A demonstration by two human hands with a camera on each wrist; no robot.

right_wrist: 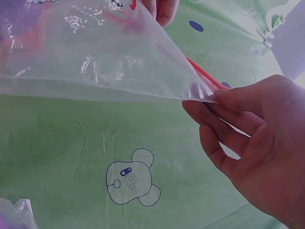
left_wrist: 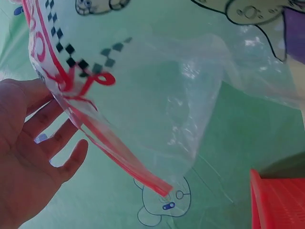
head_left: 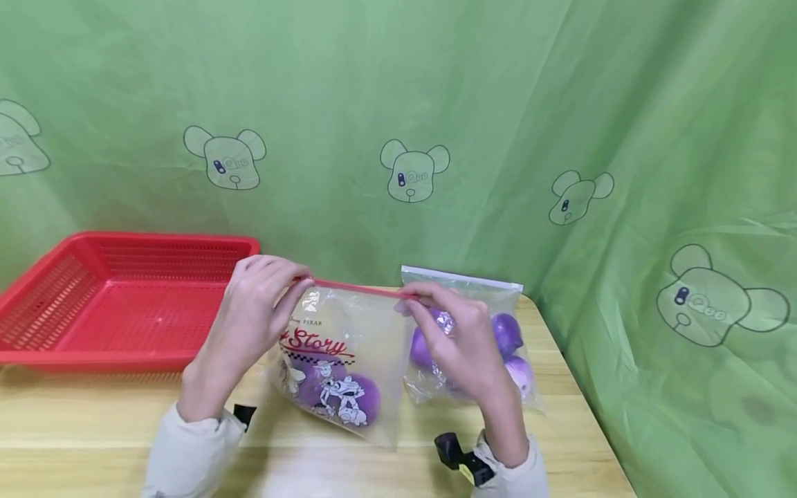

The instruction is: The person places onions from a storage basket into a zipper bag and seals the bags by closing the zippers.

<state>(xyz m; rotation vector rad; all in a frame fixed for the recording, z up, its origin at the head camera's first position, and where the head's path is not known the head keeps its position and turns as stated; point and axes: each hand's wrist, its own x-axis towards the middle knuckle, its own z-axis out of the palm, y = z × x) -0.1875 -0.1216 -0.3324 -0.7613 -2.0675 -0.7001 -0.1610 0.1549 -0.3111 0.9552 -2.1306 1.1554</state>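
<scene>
A clear zip bag with a red top strip and "Story" lettering is held up in the middle of the head view. Purple round things show through its lower part. My left hand pinches the left part of the red strip. At the strip's other end, my right hand pinches the corner between thumb and forefinger. The right wrist view shows that bag corner in the fingers of the right hand. In the left wrist view, the red strip runs past the left hand.
Behind the right hand lies a second clear bag with a white top strip, holding several purple balls. A red plastic basket stands at the left of the wooden table. Green curtain hangs behind and to the right.
</scene>
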